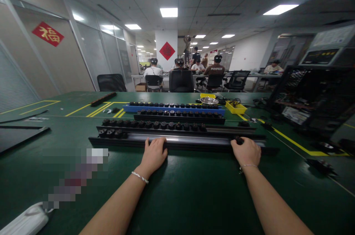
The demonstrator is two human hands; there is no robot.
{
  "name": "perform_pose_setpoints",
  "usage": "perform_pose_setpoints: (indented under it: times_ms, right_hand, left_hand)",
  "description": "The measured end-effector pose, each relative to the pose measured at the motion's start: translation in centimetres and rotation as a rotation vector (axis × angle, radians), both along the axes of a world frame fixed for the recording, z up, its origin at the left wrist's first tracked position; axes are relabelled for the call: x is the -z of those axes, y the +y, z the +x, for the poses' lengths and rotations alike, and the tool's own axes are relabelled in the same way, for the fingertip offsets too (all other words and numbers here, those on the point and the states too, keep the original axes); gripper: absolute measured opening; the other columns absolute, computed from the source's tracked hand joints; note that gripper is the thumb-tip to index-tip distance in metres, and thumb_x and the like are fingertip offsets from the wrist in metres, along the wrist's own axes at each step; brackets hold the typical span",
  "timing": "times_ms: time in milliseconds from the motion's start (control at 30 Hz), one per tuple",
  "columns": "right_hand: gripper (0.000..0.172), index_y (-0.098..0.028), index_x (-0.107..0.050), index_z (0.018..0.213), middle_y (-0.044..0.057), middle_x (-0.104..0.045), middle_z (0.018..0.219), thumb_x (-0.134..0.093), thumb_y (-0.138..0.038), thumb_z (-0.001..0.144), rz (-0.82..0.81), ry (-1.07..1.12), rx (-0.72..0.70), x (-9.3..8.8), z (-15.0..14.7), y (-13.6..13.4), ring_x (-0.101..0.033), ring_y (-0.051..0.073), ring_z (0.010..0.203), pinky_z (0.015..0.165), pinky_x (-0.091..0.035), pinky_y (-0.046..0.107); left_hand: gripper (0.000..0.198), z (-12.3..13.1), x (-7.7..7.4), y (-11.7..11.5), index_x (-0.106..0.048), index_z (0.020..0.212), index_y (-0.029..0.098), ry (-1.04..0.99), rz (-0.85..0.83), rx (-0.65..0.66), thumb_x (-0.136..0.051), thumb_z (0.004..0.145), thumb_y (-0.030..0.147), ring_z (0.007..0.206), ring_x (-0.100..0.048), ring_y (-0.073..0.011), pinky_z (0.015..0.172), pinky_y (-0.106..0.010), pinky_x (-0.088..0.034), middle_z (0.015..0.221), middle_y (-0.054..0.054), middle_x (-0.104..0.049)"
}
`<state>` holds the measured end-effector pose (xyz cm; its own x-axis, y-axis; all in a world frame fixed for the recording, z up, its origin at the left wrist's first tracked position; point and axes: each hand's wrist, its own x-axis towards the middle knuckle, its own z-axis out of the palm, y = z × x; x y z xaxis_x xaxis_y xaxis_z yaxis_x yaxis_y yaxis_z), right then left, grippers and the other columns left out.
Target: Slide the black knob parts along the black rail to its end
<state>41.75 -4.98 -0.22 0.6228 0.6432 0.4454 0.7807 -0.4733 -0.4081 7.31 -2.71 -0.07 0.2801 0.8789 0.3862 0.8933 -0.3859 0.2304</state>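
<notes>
A long black rail (194, 147) with a shiny metal channel lies across the green table in front of me. Several small black round parts (110, 133) sit in a row at its left end. My left hand (155, 150) grips the rail's near edge left of the middle, its fingers curled over the edge. Toward the right end, my right hand (246, 150) closes its thumb and fingers round a small black part (237, 140) at the channel. The fingers partly hide that part.
Behind lie another black rail (230, 130) with a row of black parts, a third rail (180, 119) and a blue rail (174, 109). Farther back are a metal bowl (209, 100) and a yellow tray (235, 108). A black-framed rack (296, 94) stands right. Several people sit beyond.
</notes>
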Motion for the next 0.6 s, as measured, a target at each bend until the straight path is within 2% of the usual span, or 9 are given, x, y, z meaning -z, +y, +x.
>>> perform_pose_setpoints:
  times_ms: [600]
  right_hand:
    - [0.045, -0.008, -0.062, 0.102, 0.018, -0.062, 0.104, -0.047, -0.039, 0.073, 0.067, 0.020, 0.040, 0.5, 1.1, 0.0, -0.053, 0.031, 0.099, 0.090, -0.038, 0.042]
  left_hand:
    - [0.027, -0.1, 0.2, 0.1, -0.049, 0.107, 0.023, -0.002, 0.013, 0.011, -0.047, 0.080, 0.021, 0.109, -0.054, -0.0221, 0.107, -0.054, -0.017, 0.109, -0.005, -0.063]
